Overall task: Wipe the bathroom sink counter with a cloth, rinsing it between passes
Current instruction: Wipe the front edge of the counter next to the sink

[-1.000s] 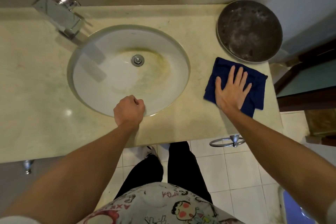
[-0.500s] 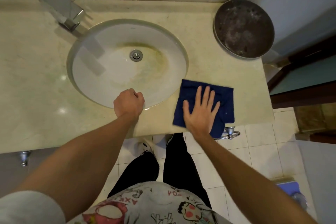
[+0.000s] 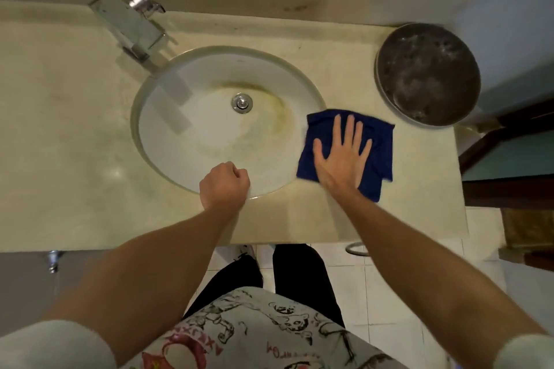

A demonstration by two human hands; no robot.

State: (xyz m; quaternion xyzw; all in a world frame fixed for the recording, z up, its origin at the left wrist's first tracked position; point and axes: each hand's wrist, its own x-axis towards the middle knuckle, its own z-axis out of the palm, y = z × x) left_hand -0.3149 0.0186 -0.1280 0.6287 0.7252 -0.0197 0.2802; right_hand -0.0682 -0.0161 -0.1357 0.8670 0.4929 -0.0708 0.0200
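A pale short-sleeved cartoon-print T-shirt (image 3: 263,335) with black doodles and red bits is worn, white sleeve cuffs (image 3: 51,344) showing, plus black trousers (image 3: 299,275) and a white sneaker (image 3: 247,252).

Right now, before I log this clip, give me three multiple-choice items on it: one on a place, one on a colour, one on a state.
1. Where does the cloth lie?
A. on the counter right of the basin
B. inside the basin
C. on the floor

2. What colour is the cloth?
A. white
B. dark blue
C. yellow

3. How is the left hand?
A. flat on the cloth
B. gripping the faucet
C. a fist at the basin's near rim

Answers: 1 A, it lies on the counter beside the basin. 2 B, plainly blue. 3 C, curled, holding nothing; the right hand presses the cloth.
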